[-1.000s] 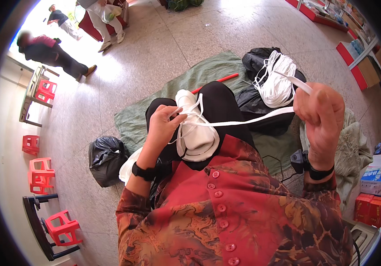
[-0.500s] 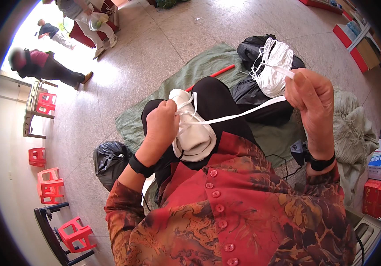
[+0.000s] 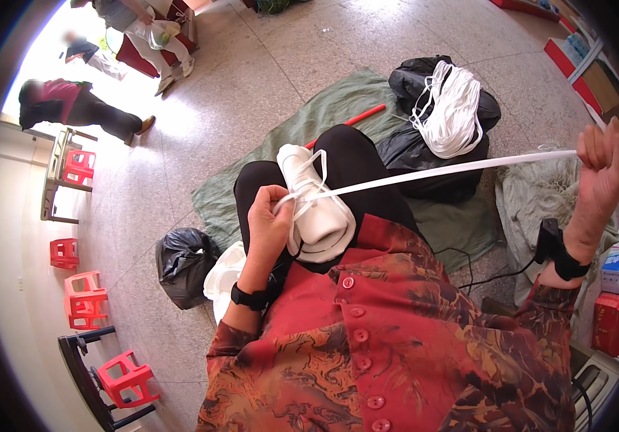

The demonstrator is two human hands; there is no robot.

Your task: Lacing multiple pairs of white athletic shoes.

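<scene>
A white shoe [image 3: 324, 219] lies across my lap between my black-clad thighs, a lace passing through its upper. At its left edge, my left hand [image 3: 270, 223] pinches the white shoelace between thumb and fingers. The shoelace [image 3: 453, 169] runs taut from the shoe to the far right. There my right hand [image 3: 601, 162] is raised and closed round it, with a tail of lace sticking up beyond the fingers.
A bundle of white laces [image 3: 450, 108] lies on black plastic bags [image 3: 435, 173] ahead. Below are a green cloth [image 3: 252, 180] and a red stick [image 3: 365, 114]. White pieces [image 3: 224, 277] lie beside a black bag [image 3: 187, 266] at left. Red stools [image 3: 85, 299] line the wall; people stand far left.
My right hand has moved outward to the right, drawing the slack lace straight. My left hand has shifted slightly down, with its thumb side now showing.
</scene>
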